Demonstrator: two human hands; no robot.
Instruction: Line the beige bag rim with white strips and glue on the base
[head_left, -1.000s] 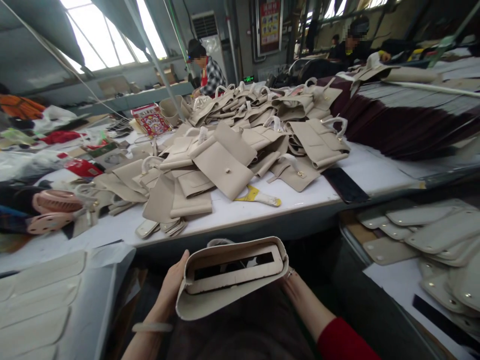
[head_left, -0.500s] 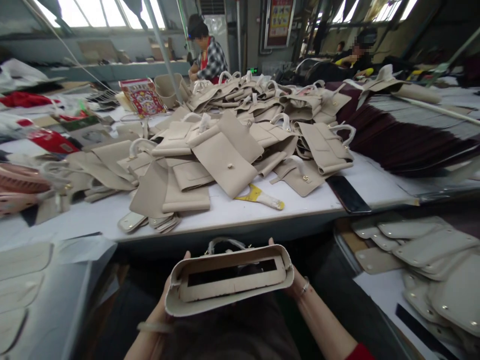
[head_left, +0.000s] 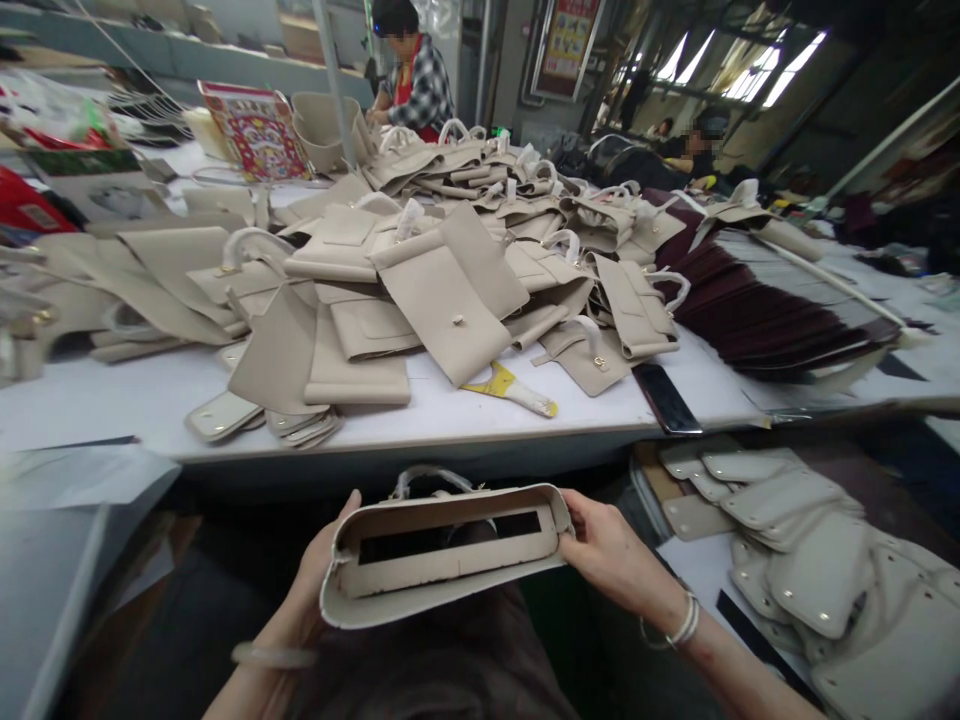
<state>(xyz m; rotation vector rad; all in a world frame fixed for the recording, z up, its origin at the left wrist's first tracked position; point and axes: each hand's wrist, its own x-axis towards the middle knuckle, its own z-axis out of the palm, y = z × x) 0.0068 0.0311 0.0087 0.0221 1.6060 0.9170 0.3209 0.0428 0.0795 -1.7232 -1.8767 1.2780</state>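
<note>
We hold a beige handbag [head_left: 435, 567] between both hands, just off the near edge of the white surface [head_left: 112, 400] and lower than it. The left hand [head_left: 311, 585] cups the bag's left end with the thumb up along the rim. Its grip is closed on the bag, though the fingers are hidden beneath it. The right hand [head_left: 611, 550] closes its grip on the right end, thumb on top and fingers curled under. The bag lies lengthwise between the two grips, tilted slightly down to the left, with a long dark slot [head_left: 450, 535] turned up to us. We cannot make out what lies inside the slot. Only an arc of the bag's handle [head_left: 424, 472] shows past its far rim. A pile of beige bag pieces [head_left: 450, 290] covers the middle of the surface. A yellow-handled tool [head_left: 510, 388] and a dark phone [head_left: 664, 398] lie near the surface's front edge. Our forearms are cut off at the bottom of the view.
</note>
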